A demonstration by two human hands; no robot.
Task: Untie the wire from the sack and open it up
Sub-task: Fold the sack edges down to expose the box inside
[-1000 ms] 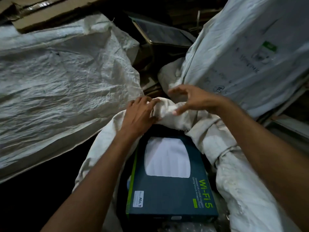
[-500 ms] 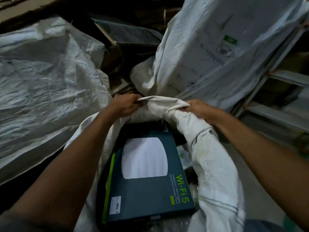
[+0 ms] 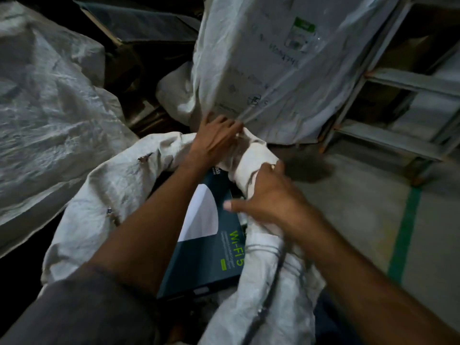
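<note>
Far left: a large white woven bag [image 3: 49, 115] lies slumped and creased, its lower edge beside the sack. Lower left: a dark sleeve [image 3: 84, 310] covers the left upper arm.

Centre: the sack [image 3: 104, 200], off-white and soiled, has its mouth open towards the camera and its rim rolled outward. Small tears show on its left fold. Inside lies a dark box [image 3: 211, 260] printed "Wi-Fi 5" with a white panel, partly hidden by the left forearm.

Left hand [image 3: 214, 140]: at the far edge of the mouth, fingers curled over bunched rim cloth, gripping it. Right hand [image 3: 271, 197]: on the right-hand roll of the rim, fingers wrapped over the cloth, thumb stretched out to the left above the box. The hands are apart, with a twist of rim between them.

A dark cord [image 3: 272, 290] runs down the sack's right fold. It is blurred, and whether it is the tie cannot be told.

Just behind the hands: a carton in a white bag [image 3: 261, 66]. Right: a grey metal rack [image 3: 403, 83] on a concrete floor [image 3: 348, 207] marked with a green line [image 3: 404, 225]
</note>
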